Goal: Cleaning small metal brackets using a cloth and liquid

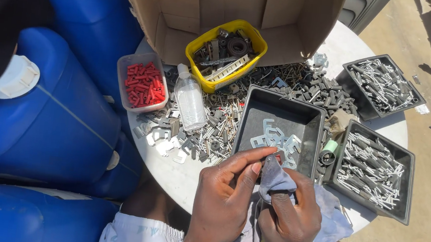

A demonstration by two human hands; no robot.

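Both hands are seen closest to the lens, at the near edge of the round white worktop [188, 179], just in front of the middle black tray [258, 121], which serves as the landmark for everything else. A grey cloth [273, 179] is gripped by the right hand [290, 222], its fingers clenched around the bunched fabric, while a loose end of the cloth is draped towards the lap. The left hand [223, 196] is held beside it, with thumb and forefinger pinched on something small and flat at the top of the cloth, right at the near rim of the middle black tray; what exactly is pinched cannot be told, as it is mostly covered. Inside that tray a few flat silver metal brackets [276, 138] are laid. To the right of the tray a second black tray [406, 173] filled with silvery pins is placed, and a third black tray [358, 72] of similar pins is set further back on the right. Between the middle tray and the second one a small green roll [330, 147] is stood. Left of the middle tray a clear plastic bottle [191, 101] is laid among scattered metal parts, and further left a clear tub of red plugs [143, 83] is seen. Behind the tray a yellow tub [206, 85] of dark parts is set against an open cardboard box [185, 6]. Large blue jerrycans [50, 119] are stacked far to the left.
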